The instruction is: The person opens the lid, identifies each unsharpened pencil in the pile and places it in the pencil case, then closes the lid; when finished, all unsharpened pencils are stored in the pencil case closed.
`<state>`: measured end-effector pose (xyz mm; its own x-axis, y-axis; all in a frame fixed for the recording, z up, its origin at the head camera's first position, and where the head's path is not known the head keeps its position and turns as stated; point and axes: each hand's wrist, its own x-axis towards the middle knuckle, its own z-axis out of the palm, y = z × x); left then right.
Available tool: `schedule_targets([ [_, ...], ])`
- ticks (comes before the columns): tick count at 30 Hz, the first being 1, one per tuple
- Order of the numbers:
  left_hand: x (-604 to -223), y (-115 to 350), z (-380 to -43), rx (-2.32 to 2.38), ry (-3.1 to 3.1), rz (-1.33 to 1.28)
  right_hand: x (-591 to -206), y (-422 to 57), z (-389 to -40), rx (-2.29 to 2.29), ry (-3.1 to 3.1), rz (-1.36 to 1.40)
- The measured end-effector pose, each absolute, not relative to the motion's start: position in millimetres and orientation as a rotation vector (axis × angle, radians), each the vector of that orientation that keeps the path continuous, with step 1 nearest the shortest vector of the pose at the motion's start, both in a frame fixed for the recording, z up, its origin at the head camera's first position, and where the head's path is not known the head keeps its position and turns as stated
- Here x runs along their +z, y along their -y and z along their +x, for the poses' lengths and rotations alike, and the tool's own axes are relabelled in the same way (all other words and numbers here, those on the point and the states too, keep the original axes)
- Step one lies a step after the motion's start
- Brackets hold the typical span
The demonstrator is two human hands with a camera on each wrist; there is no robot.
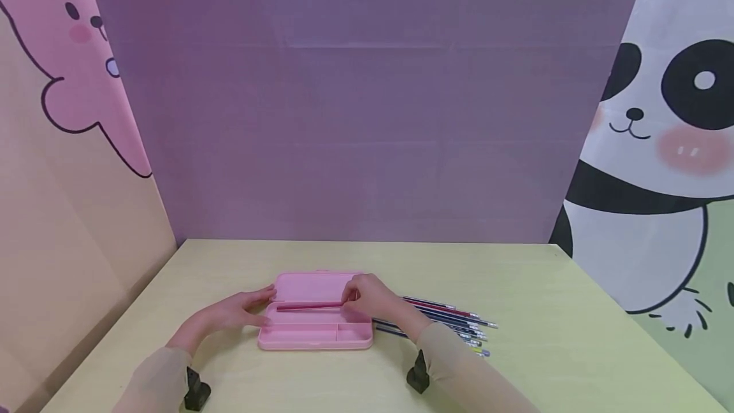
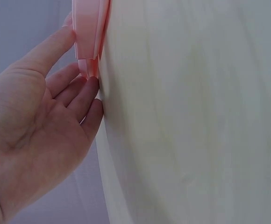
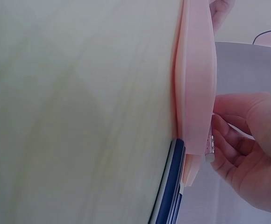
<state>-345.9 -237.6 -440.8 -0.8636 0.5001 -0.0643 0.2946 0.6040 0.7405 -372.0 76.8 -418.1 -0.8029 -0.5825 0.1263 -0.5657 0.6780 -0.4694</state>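
A pink pencil case [image 1: 298, 334] lies opened flat in the head view, its lid [image 1: 312, 287] folded back on the far side. My left hand [image 1: 237, 311] touches the case's left end, thumb at the tray and fingers by the lid; the left wrist view shows these fingers fairly straight. Between its thumb and fingers, my right hand [image 1: 369, 298] pinches a red pencil [image 1: 306, 306] that lies lengthwise over the tray's back compartment. Its eraser end [image 3: 210, 156] sticks out by the palm in the right wrist view.
Right of the case, several pencils [image 1: 453, 317] lie in a loose bundle on the pale wooden table [image 1: 321, 381], partly hidden by my right forearm. Small divided compartments [image 1: 354, 333] line the case's front. A purple panel [image 1: 367, 113] stands behind the table.
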Motion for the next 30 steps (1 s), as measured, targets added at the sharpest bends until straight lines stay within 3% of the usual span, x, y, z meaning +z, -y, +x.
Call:
schedule_targets([
  [30, -438.5, 236.5, -345.2, 1.121, -2.552, 0.630, -415.2, -68.1, -372.0, -0.752, -2.836, -1.032],
])
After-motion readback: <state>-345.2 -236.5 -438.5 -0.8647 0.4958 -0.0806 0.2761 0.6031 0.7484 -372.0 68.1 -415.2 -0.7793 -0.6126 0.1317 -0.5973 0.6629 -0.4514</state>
